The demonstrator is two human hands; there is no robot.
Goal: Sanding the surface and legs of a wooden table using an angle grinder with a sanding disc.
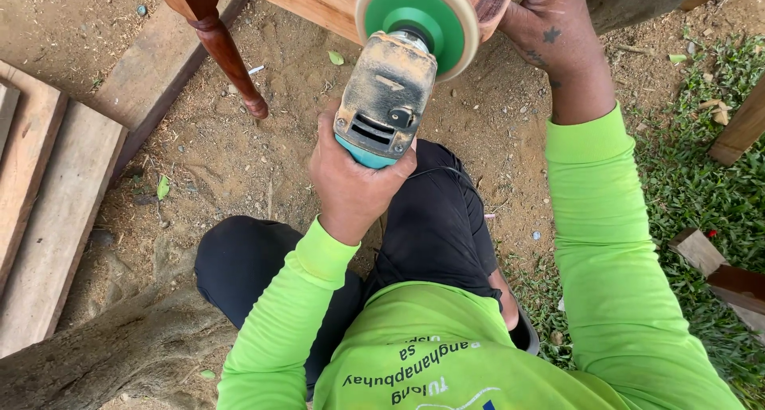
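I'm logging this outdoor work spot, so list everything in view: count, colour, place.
angle grinder: one, teal body caked in dust, centre, held in the left hand.
sanding disc: one, green hub with tan rim, top centre, at the furniture's edge.
wooden furniture: one, reddish brown, top.
turned leg: one, dark red, upper left.
planks: several, pale brown, left.
tree root: one, grey, lower left.
wood offcuts: a few, brown, right on grass.
left hand: grip around the grinder.
right hand: resting on the furniture.
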